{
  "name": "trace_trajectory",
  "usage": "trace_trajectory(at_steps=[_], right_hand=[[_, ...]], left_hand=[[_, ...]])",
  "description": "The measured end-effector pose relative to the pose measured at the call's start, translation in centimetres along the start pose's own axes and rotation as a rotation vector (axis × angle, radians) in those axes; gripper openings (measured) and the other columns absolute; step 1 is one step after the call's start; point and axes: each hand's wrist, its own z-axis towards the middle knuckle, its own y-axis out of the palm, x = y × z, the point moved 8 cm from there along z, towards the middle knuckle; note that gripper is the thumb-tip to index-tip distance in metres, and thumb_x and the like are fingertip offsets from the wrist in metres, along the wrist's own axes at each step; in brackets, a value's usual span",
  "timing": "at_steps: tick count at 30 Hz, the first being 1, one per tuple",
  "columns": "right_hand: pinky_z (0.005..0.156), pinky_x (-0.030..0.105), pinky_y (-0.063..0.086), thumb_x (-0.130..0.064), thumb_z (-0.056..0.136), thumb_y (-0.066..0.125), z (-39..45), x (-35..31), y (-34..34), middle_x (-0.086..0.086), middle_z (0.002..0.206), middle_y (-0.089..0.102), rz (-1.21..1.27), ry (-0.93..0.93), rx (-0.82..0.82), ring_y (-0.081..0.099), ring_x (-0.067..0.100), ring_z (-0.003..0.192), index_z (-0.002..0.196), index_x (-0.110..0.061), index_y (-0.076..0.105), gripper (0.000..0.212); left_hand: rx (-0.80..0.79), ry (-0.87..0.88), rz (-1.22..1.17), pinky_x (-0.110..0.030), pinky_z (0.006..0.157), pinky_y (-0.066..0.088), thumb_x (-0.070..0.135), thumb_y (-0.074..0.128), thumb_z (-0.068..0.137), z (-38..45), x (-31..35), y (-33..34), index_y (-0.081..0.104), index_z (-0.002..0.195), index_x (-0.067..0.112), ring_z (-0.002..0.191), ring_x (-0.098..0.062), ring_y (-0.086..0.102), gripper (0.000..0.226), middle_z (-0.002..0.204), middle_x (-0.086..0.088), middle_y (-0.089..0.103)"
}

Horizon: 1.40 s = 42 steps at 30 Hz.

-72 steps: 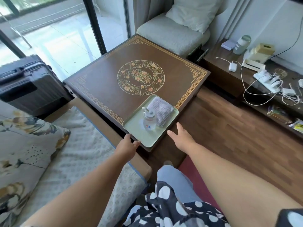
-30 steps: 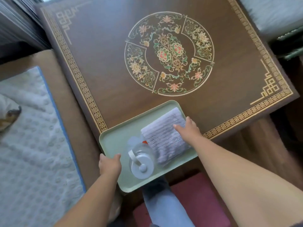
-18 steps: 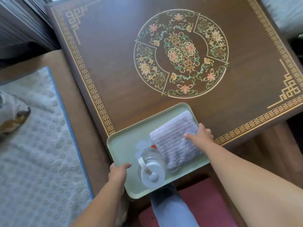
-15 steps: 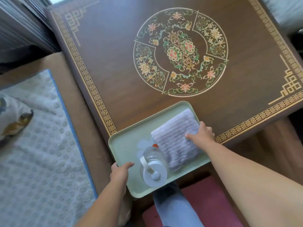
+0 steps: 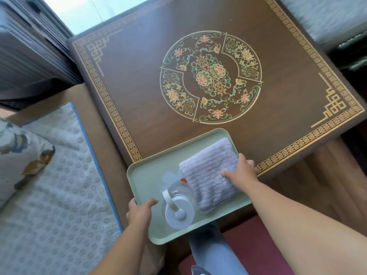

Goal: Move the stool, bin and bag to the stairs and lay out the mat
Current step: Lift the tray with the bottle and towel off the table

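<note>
A view straight down from the person's head onto a low square wooden desk [image 5: 139, 80], dark brown with a gold fret border and a round flower medallion painted at its centre.

At the near edge sits a pale green tray [image 5: 147, 175] — smooth, rigid plastic by the look of it, with rounded corners and a shallow raised rim. Part of it overhangs the desk toward the person. On it lie a folded lilac towel [image 5: 206, 171], soft and ribbed, and a clear glass jug [image 5: 178, 207] with a white lid and handle, touching the towel's edge.

The left hand [image 5: 139, 212] has its fingers closed on the tray's near left rim, thumb on top. The right hand [image 5: 243, 171] grips the right rim, fingers pressing the towel's edge.

The tray is probably light but slick, and the jug is fragile and could slide — holding opposite rims and keeping it level seems wise.

The stool, bin and bag are not in view. A dark red surface [image 5: 258, 245] by the person's leg may be the mat; I cannot tell.

To the left lies a quilted white cushion pad [image 5: 59, 195].
</note>
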Motion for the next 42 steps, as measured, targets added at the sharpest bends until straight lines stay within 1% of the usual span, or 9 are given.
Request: trace_trajectory(at_steps=[10,14,18,22,27,31,36,40,42], right_hand=[[0.113,0.046,0.031,-0.05,0.073,0.079,-10.5,1.1,-2.7,0.018,0.145,0.033,0.08,0.045,0.142,0.031,0.037,0.134,0.149,-0.013,0.025,0.1],[0.107,0.044,0.038,-0.052,0.072,0.079,-17.0,3.1,-2.0,0.017,0.138,0.038,0.165,0.117,0.211,0.036,0.036,0.128,0.141,-0.013,0.037,0.089],[0.106,0.046,0.039,-0.055,0.068,0.08,-24.8,5.9,-0.2,0.017,0.134,0.041,0.278,0.191,0.292,0.039,0.037,0.126,0.131,-0.014,0.044,0.084],[0.104,0.042,0.04,-0.055,0.064,0.082,-31.7,9.2,2.7,0.015,0.13,0.04,0.409,0.25,0.342,0.043,0.037,0.123,0.126,-0.014,0.046,0.082],[0.102,0.042,0.041,-0.054,0.064,0.082,-39.2,13.9,5.5,0.013,0.13,0.04,0.515,0.325,0.39,0.044,0.034,0.123,0.127,-0.014,0.044,0.084],[0.105,0.045,0.039,-0.06,0.063,0.079,-44.1,18.4,7.7,0.012,0.135,0.039,0.542,0.394,0.422,0.034,0.032,0.131,0.134,-0.018,0.041,0.09],[0.107,0.049,0.037,-0.059,0.066,0.078,-49.6,24.5,12.1,0.013,0.141,0.037,0.627,0.491,0.433,0.031,0.034,0.135,0.141,-0.016,0.035,0.097],[0.104,0.047,0.039,-0.06,0.064,0.079,-54.4,30.0,16.4,0.015,0.141,0.038,0.694,0.565,0.434,0.035,0.035,0.133,0.142,-0.017,0.033,0.099],[0.103,0.047,0.04,-0.06,0.064,0.079,-56.8,33.3,18.5,0.016,0.141,0.038,0.724,0.578,0.425,0.038,0.036,0.131,0.142,-0.017,0.033,0.101]], left_hand=[[-0.017,0.176,0.069,-0.05,0.077,0.058,0.043,0.073,0.044,-5.2,2.4,-6.2,0.051,0.12,0.032,0.087,-0.031,0.065,0.08,0.112,-0.007,0.061],[-0.021,0.313,0.124,-0.05,0.08,0.057,0.046,0.07,0.041,-7.7,3.6,-9.5,0.05,0.118,0.035,0.086,-0.03,0.065,0.081,0.106,-0.004,0.064],[-0.089,0.416,0.213,-0.042,0.078,0.053,0.038,0.071,0.057,-11.9,3.5,-12.9,0.047,0.128,0.031,0.09,-0.027,0.059,0.075,0.121,-0.011,0.051],[-0.142,0.531,0.297,-0.04,0.077,0.054,0.041,0.068,0.048,-14.6,2.6,-15.5,0.048,0.126,0.03,0.085,-0.025,0.06,0.081,0.12,-0.012,0.054],[-0.175,0.592,0.393,-0.043,0.082,0.055,0.041,0.068,0.05,-17.9,-1.0,-16.7,0.051,0.116,0.032,0.089,-0.03,0.061,0.069,0.118,-0.013,0.053],[-0.181,0.613,0.472,-0.043,0.083,0.054,0.039,0.074,0.058,-19.7,-4.5,-16.7,0.052,0.124,0.031,0.088,-0.031,0.057,0.07,0.12,-0.016,0.051],[-0.231,0.657,0.564,-0.048,0.083,0.055,0.049,0.071,0.047,-21.2,-9.5,-15.3,0.048,0.118,0.037,0.085,-0.033,0.064,0.076,0.116,-0.011,0.057],[-0.231,0.728,0.662,-0.041,0.08,0.053,0.047,0.072,0.057,-23.6,-15.0,-15.2,0.047,0.13,0.033,0.09,-0.032,0.06,0.078,0.121,-0.013,0.055],[-0.246,0.756,0.681,-0.039,0.076,0.051,0.045,0.071,0.058,-25.0,-18.5,-15.0,0.051,0.127,0.029,0.088,-0.032,0.061,0.075,0.119,-0.014,0.056]])
